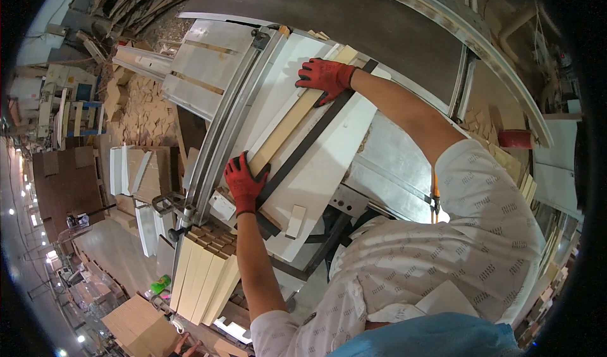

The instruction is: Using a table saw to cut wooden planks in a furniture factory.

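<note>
Strip, tan and narrow (292, 124), head view: it lies on the white desk (338, 151), long axis oblique from lower left to upper right, spanning both hands. The left hand (244, 183), fingers spread, touches its lower visible part; the right hand (327, 79), half-open, lies across it near the upper end. A dark bar (310, 139) runs alongside. Gripping or merely pressing: cannot be told.
</note>
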